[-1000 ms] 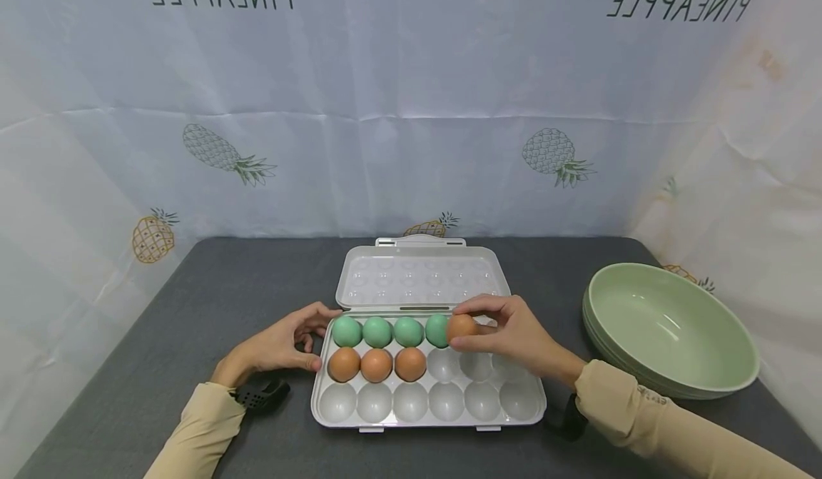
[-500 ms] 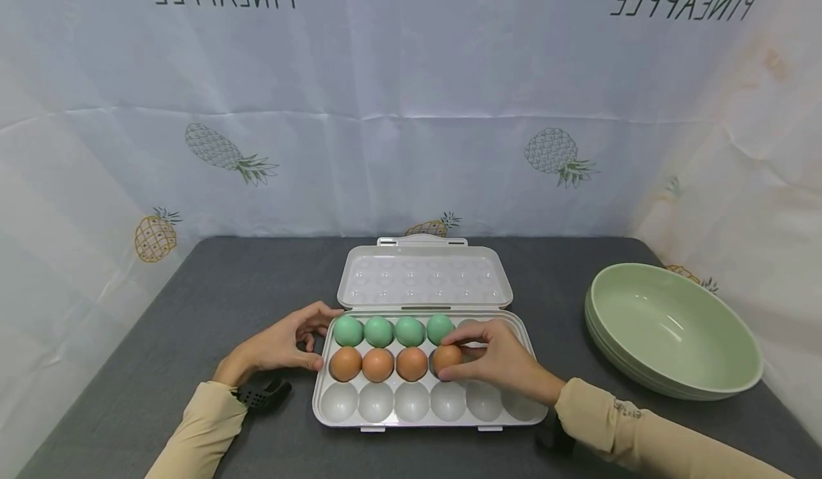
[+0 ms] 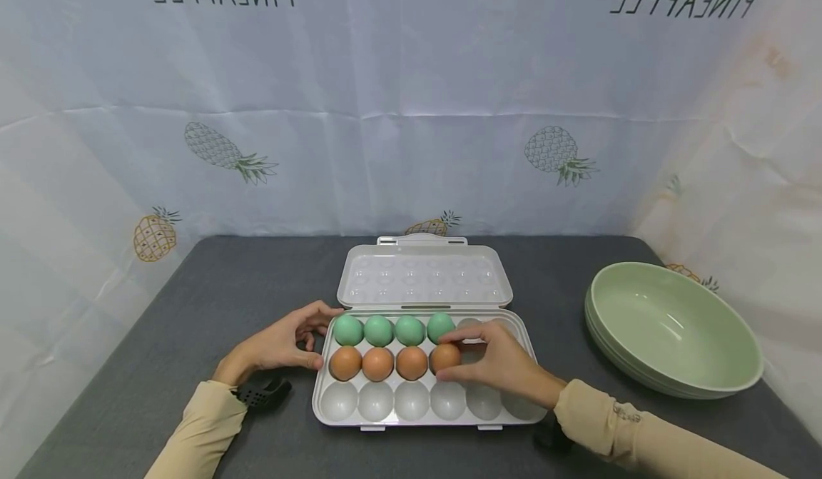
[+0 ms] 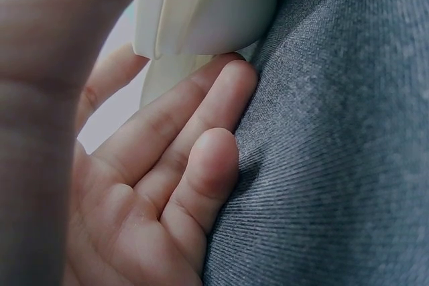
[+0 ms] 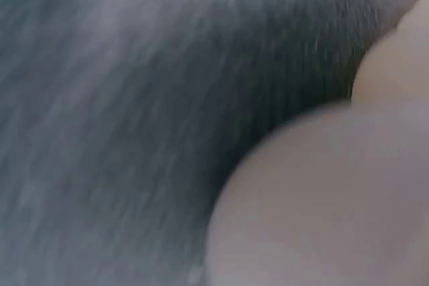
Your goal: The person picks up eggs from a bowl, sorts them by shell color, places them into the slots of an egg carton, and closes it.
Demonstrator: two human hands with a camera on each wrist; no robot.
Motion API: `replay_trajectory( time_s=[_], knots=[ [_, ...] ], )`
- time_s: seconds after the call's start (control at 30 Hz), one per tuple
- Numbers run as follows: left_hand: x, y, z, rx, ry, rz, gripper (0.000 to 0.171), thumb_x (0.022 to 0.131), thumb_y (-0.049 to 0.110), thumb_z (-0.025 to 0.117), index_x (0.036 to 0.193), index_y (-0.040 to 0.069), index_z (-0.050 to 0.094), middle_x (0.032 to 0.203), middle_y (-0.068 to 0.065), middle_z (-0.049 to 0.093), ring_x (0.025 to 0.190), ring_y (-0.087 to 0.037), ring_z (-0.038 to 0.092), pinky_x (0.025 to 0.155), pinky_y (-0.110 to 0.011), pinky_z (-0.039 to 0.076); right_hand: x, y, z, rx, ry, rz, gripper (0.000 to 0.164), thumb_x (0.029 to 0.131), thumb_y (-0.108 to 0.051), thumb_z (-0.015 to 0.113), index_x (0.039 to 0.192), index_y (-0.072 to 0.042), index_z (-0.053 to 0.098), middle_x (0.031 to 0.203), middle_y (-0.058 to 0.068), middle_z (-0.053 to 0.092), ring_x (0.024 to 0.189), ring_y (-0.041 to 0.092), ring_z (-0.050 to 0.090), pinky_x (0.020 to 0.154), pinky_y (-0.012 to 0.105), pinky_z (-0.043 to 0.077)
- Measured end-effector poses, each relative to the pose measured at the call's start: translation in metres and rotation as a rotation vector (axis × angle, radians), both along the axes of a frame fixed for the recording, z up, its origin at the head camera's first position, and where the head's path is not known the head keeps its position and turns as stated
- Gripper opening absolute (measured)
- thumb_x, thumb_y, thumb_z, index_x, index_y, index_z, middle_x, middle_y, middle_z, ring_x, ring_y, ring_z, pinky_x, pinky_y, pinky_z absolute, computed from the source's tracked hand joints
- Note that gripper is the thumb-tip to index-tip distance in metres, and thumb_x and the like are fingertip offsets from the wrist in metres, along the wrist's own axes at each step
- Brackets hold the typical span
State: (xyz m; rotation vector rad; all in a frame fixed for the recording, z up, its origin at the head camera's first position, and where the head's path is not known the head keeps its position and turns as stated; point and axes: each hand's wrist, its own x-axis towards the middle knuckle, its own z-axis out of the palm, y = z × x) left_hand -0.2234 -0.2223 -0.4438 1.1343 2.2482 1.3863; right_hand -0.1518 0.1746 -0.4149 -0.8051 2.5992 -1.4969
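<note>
A white plastic egg box (image 3: 430,416) lies with its lid (image 3: 425,273) folded back. My right hand (image 3: 507,366) pinches a brown egg (image 3: 442,358) between thumb and fingers, low at a middle-row hollow; whether it touches the bottom cannot be told. My left hand (image 3: 275,343) rests against the box's left side, thumb and forefinger spread along the edge. In the left wrist view its other fingers (image 4: 228,92) touch the box near the tabletop. Several green eggs (image 3: 378,330) fill part of the back row. Three more brown eggs (image 3: 377,364) sit left of the pinched one.
Stacked light green bowls (image 3: 668,329) stand on the right of the dark grey table (image 3: 276,265). Bare hollows (image 3: 411,401) show along the box's front row. A pineapple-print curtain (image 3: 398,172) hangs behind the table. The right wrist view is blurred.
My right hand has brought the brown egg from above the back row toward me, down to the middle-row hollow, and still grips it. My left hand has stayed put.
</note>
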Motion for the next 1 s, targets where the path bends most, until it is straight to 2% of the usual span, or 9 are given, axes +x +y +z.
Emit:
replay_trajectory(
  time_s=[0.1, 0.23, 0.3, 0.4, 0.5, 0.57, 0.67, 0.8, 1.0],
  knots=[
    [-0.001, 0.0, -0.001, -0.001, -0.001, -0.002, 0.07, 0.085, 0.031, 0.085, 0.139, 0.005, 0.05, 0.136, -0.027, 0.061, 0.108, -0.001, 0.062, 0.069, -0.025, 0.051, -0.004, 0.014, 0.005, 0.029, 0.063, -0.059, 0.046, 0.079, -0.029, 0.09, 0.118, -0.01, 0.077, 0.116, 0.005, 0.076, 0.109, 0.01, 0.069, 0.095, 0.031, 0.058],
    [-0.002, 0.0, -0.001, -0.002, 0.002, -0.006, 0.067, 0.086, 0.028, 0.085, 0.139, 0.005, 0.051, 0.138, -0.028, 0.06, 0.11, -0.001, 0.063, 0.069, -0.025, 0.051, -0.015, 0.043, 0.011, 0.115, 0.189, -0.237, 0.042, 0.082, -0.028, 0.087, 0.12, -0.012, 0.077, 0.116, 0.003, 0.075, 0.112, 0.019, 0.069, 0.097, 0.044, 0.056],
    [-0.002, -0.001, -0.002, -0.005, 0.009, -0.009, 0.065, 0.087, 0.025, 0.084, 0.139, 0.005, 0.051, 0.138, -0.027, 0.06, 0.11, -0.001, 0.063, 0.069, -0.025, 0.051, -0.02, 0.059, 0.012, 0.158, 0.192, -0.314, 0.046, 0.085, -0.029, 0.085, 0.126, -0.011, 0.074, 0.12, 0.005, 0.073, 0.117, 0.026, 0.066, 0.099, 0.05, 0.054],
    [-0.001, -0.001, -0.002, -0.013, 0.025, -0.002, 0.06, 0.089, 0.018, 0.081, 0.139, 0.006, 0.051, 0.138, -0.024, 0.06, 0.109, -0.001, 0.063, 0.069, -0.025, 0.052, -0.023, 0.081, 0.011, 0.165, 0.093, -0.358, 0.055, 0.092, -0.03, 0.078, 0.14, -0.008, 0.062, 0.134, 0.015, 0.064, 0.126, 0.037, 0.06, 0.102, 0.056, 0.051],
    [-0.001, -0.001, -0.001, -0.023, 0.049, 0.012, 0.052, 0.092, 0.011, 0.075, 0.138, 0.007, 0.052, 0.137, -0.021, 0.062, 0.108, 0.0, 0.063, 0.069, -0.025, 0.052, -0.023, 0.097, 0.008, 0.12, -0.063, -0.342, 0.063, 0.099, -0.031, 0.069, 0.152, -0.006, 0.047, 0.141, 0.025, 0.055, 0.125, 0.04, 0.061, 0.099, 0.051, 0.054],
    [0.0, -0.001, -0.001, -0.027, 0.058, 0.018, 0.048, 0.094, 0.007, 0.071, 0.138, 0.008, 0.052, 0.136, -0.019, 0.063, 0.107, 0.0, 0.063, 0.069, -0.025, 0.052, -0.023, 0.103, 0.005, 0.075, -0.162, -0.326, 0.067, 0.101, -0.031, 0.066, 0.157, -0.006, 0.039, 0.142, 0.027, 0.052, 0.12, 0.035, 0.064, 0.094, 0.044, 0.057],
    [0.0, -0.001, 0.0, -0.029, 0.067, 0.013, 0.045, 0.096, 0.005, 0.066, 0.138, 0.009, 0.052, 0.134, -0.018, 0.064, 0.106, 0.001, 0.063, 0.069, -0.025, 0.052, -0.023, 0.109, 0.001, -0.002, -0.264, -0.311, 0.07, 0.102, -0.031, 0.064, 0.159, -0.005, 0.032, 0.14, 0.027, 0.051, 0.115, 0.021, 0.066, 0.09, 0.033, 0.059],
    [0.0, -0.001, 0.0, -0.023, 0.068, 0.006, 0.042, 0.097, 0.005, 0.064, 0.138, 0.009, 0.052, 0.135, -0.019, 0.064, 0.108, 0.002, 0.063, 0.07, -0.026, 0.053, -0.026, 0.111, -0.002, -0.053, -0.327, -0.29, 0.073, 0.104, -0.03, 0.062, 0.161, -0.004, 0.026, 0.137, 0.025, 0.053, 0.111, 0.009, 0.066, 0.09, 0.029, 0.058],
    [-0.001, 0.0, -0.003, -0.025, 0.062, 0.007, 0.037, 0.099, 0.007, 0.062, 0.135, 0.005, 0.053, 0.137, -0.028, 0.06, 0.11, 0.003, 0.062, 0.072, -0.025, 0.053, -0.029, 0.112, -0.008, -0.081, -0.356, -0.214, 0.073, 0.104, -0.023, 0.062, 0.161, 0.001, 0.023, 0.129, 0.022, 0.058, 0.102, -0.003, 0.065, 0.088, 0.026, 0.057]
  ],
)
